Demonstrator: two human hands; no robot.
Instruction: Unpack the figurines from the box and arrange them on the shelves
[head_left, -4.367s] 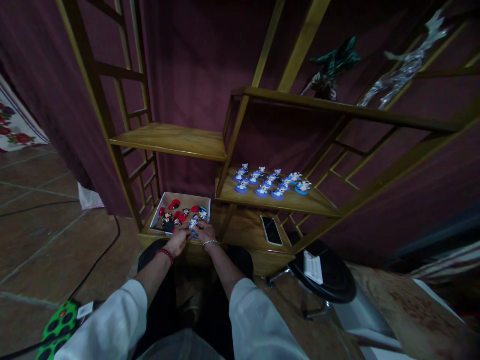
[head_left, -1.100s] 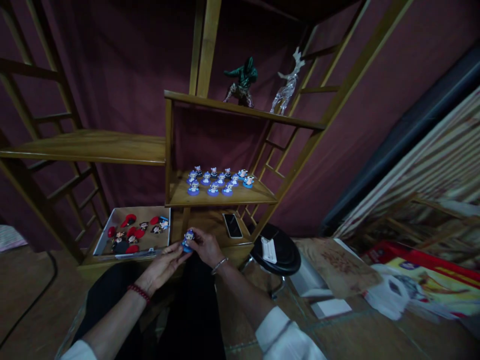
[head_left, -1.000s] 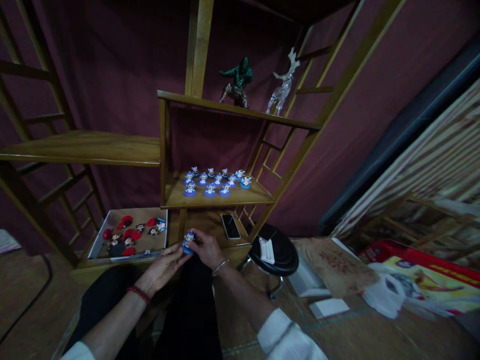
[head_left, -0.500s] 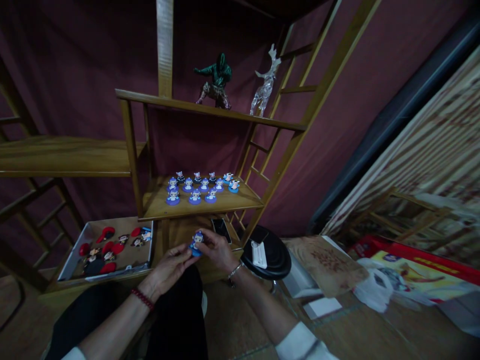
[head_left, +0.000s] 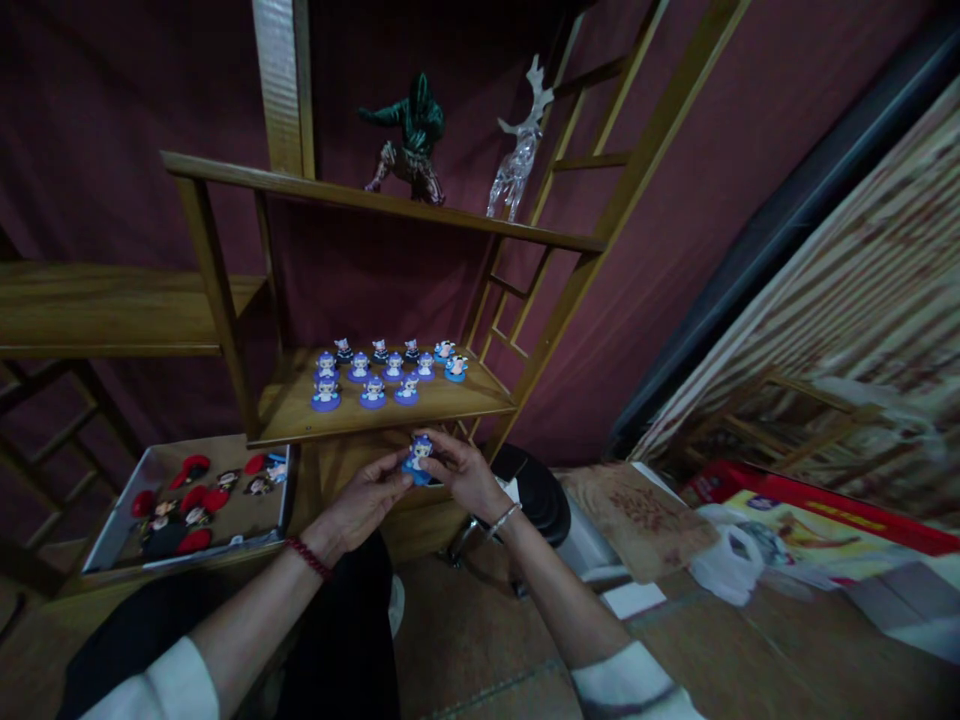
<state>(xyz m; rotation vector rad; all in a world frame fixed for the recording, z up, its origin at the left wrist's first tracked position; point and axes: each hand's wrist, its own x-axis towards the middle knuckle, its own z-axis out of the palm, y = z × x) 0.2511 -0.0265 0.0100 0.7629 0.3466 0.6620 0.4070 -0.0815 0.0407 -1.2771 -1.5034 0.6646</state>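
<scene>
A small blue and purple figurine [head_left: 420, 460] is held upright between both hands, just in front of the shelf edge. My left hand [head_left: 364, 500] grips its base from the left. Fingers of my right hand [head_left: 463, 478] close on it from the right. Behind them, on the wooden shelf [head_left: 289, 415], stand several purple figurines [head_left: 373, 392] in rows. At the back are three dark figurines [head_left: 380, 351], and two light-blue ones [head_left: 455, 368] stand at the right end.
A box [head_left: 112, 515] with several red and black figurines [head_left: 196, 517] is at lower left. A green-hooded statue [head_left: 420, 125] and a clear deer [head_left: 517, 165] stand on the upper shelf. A black stool [head_left: 536, 500] and a plastic bag [head_left: 727, 565] are at right.
Both hands have moved right and up with the figurine, nearer the shelf edge. The view has shifted, and my right hand now hides the phone on the lower level.
</scene>
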